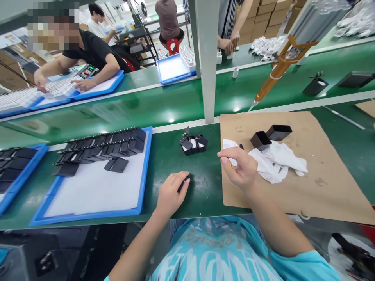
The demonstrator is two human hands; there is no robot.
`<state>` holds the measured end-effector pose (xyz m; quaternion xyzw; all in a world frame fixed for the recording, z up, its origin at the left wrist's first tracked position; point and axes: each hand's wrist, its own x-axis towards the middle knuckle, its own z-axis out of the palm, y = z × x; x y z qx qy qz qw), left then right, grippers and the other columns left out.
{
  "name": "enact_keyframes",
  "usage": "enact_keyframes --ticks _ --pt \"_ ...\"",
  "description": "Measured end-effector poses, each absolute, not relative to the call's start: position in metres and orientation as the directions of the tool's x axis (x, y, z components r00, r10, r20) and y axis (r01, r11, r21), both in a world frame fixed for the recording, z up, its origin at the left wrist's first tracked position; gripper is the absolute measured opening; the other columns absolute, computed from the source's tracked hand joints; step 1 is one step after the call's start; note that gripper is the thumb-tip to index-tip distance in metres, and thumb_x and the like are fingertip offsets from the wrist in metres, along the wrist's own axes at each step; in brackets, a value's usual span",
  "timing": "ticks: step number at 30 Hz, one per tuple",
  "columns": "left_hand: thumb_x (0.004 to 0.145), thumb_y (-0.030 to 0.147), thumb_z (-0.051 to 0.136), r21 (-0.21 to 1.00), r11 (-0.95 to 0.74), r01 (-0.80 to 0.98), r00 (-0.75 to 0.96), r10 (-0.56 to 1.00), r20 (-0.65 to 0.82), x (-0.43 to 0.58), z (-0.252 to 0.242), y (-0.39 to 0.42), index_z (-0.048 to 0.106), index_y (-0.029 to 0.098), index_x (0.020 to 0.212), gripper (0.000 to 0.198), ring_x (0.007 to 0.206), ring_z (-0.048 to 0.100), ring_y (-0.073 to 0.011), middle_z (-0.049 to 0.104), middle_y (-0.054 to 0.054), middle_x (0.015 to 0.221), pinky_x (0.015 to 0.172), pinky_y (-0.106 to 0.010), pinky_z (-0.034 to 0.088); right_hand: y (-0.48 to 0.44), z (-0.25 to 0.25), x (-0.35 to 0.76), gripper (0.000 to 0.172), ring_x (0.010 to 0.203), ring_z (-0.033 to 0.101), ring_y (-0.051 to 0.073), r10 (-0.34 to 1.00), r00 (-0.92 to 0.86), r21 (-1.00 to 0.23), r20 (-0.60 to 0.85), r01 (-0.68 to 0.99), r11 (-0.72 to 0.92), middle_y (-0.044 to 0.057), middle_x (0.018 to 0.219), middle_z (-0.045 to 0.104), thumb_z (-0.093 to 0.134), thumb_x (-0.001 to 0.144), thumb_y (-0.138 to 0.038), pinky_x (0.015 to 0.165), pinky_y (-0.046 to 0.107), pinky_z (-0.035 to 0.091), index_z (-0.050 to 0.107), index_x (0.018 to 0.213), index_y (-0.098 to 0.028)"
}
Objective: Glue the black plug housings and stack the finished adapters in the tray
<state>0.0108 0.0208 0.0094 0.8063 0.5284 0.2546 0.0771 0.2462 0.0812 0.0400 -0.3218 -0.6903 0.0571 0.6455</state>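
Note:
My left hand (172, 194) is closed around a small black plastic piece (183, 184) just above the green bench; most of the piece is hidden by the fingers. My right hand (240, 167) is raised over the left edge of a cardboard sheet (237, 195), thumb and forefinger pinched; whatever may be between them is too small to make out. Beyond the hands stands a small black open container (195, 150) with several black plug parts in it. Crumpled white tissue (271, 162) and two hollow black housings (261, 140) lie right of my right hand.
A blue tray (142, 187) on the left holds rows of black plug adapters (102, 146). An amber glue syringe (272, 78) hangs tip-down above the cardboard. A metal post (207, 62) rises at the bench's back. Across it, a co-worker (96, 50) handles white parts.

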Motion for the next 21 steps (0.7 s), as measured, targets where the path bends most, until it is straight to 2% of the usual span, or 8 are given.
enact_keyframes --ticks 5,9,12,15,17,19,20,21 --pt "0.094 0.036 0.053 0.219 -0.258 0.941 0.199 0.945 0.259 0.026 0.003 0.015 0.064 0.023 0.117 0.028 0.088 0.066 -0.0245 0.071 -0.008 0.109 0.072 -0.034 0.05 0.08 0.039 0.245 0.021 0.063 0.067 0.015 0.529 0.018 -0.497 0.848 0.369 0.785 0.002 0.075 0.072 0.06 0.082 -0.007 0.056 0.028 0.056 0.067 0.094 -0.023" --pt "0.095 0.032 0.051 0.188 -0.204 0.961 0.158 0.959 0.233 0.035 0.002 0.015 0.063 0.021 0.114 0.026 0.082 0.064 -0.0235 0.07 -0.009 0.1 0.063 -0.031 0.046 0.08 0.038 0.244 0.022 0.062 0.067 0.015 0.533 0.002 -0.498 0.846 0.361 0.789 0.002 0.074 0.072 0.06 0.082 -0.007 0.054 0.027 0.056 0.067 0.095 -0.023" --pt "0.095 0.029 0.047 0.263 -0.186 0.947 0.14 0.973 0.186 0.037 0.002 0.019 0.063 0.021 0.112 0.025 0.084 0.063 -0.0241 0.067 -0.011 0.101 0.062 -0.03 0.046 0.08 0.037 0.243 0.02 0.06 0.066 0.014 0.534 -0.01 -0.493 0.845 0.37 0.787 0.001 0.073 0.072 0.06 0.082 -0.007 0.052 0.025 0.054 0.066 0.093 -0.023" --pt "0.093 0.032 0.05 0.507 -0.15 0.849 0.109 0.988 0.11 0.027 0.002 0.026 0.061 0.021 0.11 0.023 0.09 0.062 -0.0243 0.064 -0.009 0.103 0.073 -0.033 0.048 0.08 0.035 0.242 0.019 0.057 0.064 0.012 0.549 -0.007 -0.507 0.836 0.372 0.778 0.001 0.073 0.071 0.061 0.082 -0.007 0.051 0.024 0.052 0.066 0.094 -0.021" --pt "0.091 0.037 0.054 0.775 -0.024 0.631 0.006 1.0 0.026 0.018 0.002 0.032 0.059 0.023 0.11 0.025 0.085 0.061 -0.0213 0.063 -0.006 0.097 0.074 -0.032 0.049 0.08 0.033 0.241 0.017 0.056 0.062 0.011 0.593 0.011 -0.554 0.805 0.371 0.745 0.001 0.075 0.07 0.062 0.083 -0.01 0.051 0.024 0.052 0.064 0.096 -0.021" --pt "0.089 0.044 0.056 0.967 0.152 0.204 -0.101 0.986 -0.134 0.009 0.006 0.036 0.056 0.024 0.11 0.029 0.074 0.059 -0.0175 0.06 -0.002 0.088 0.066 -0.029 0.049 0.081 0.032 0.241 0.012 0.055 0.06 0.01 0.662 0.025 -0.621 0.749 0.375 0.688 0.001 0.077 0.07 0.064 0.084 -0.014 0.052 0.024 0.051 0.062 0.093 -0.021" --pt "0.088 0.047 0.057 0.975 0.22 -0.043 -0.108 0.969 -0.223 0.006 0.009 0.037 0.055 0.024 0.11 0.032 0.069 0.058 -0.0163 0.059 -0.001 0.084 0.06 -0.027 0.048 0.081 0.032 0.24 0.009 0.055 0.06 0.01 0.692 0.027 -0.647 0.721 0.381 0.66 0.001 0.078 0.07 0.064 0.085 -0.015 0.053 0.024 0.051 0.061 0.09 -0.021" --pt "0.086 0.048 0.059 0.928 0.263 -0.264 -0.08 0.953 -0.292 0.004 0.013 0.037 0.055 0.024 0.109 0.033 0.065 0.057 -0.0155 0.058 -0.001 0.082 0.055 -0.026 0.047 0.081 0.032 0.24 0.006 0.056 0.059 0.01 0.712 0.027 -0.663 0.701 0.391 0.638 0.001 0.077 0.07 0.064 0.085 -0.017 0.053 0.023 0.051 0.061 0.087 -0.021"
